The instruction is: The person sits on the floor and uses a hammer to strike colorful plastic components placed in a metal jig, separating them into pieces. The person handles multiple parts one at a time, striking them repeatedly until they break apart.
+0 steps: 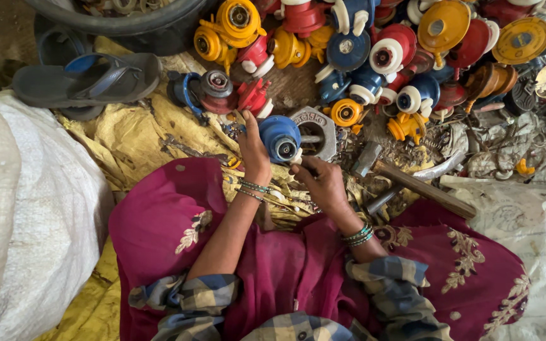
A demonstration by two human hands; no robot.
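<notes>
My left hand [253, 151] grips a blue round regulator-like part [280, 139] and holds it against a grey metal block with a hole [319, 124]. My right hand [323, 183] is closed around a thin dark tool whose tip touches the blue part's underside. Both wrists wear green bangles. My knees, in magenta cloth with pale embroidery [178, 215], frame the hands.
A heap of red, yellow and blue regulator parts [374, 50] lies beyond the hands. A hammer with a wooden handle [412, 183] lies to the right. A grey sandal [86, 79] and dark tyre rim [121, 19] sit upper left; white sacks [26, 221] left and right.
</notes>
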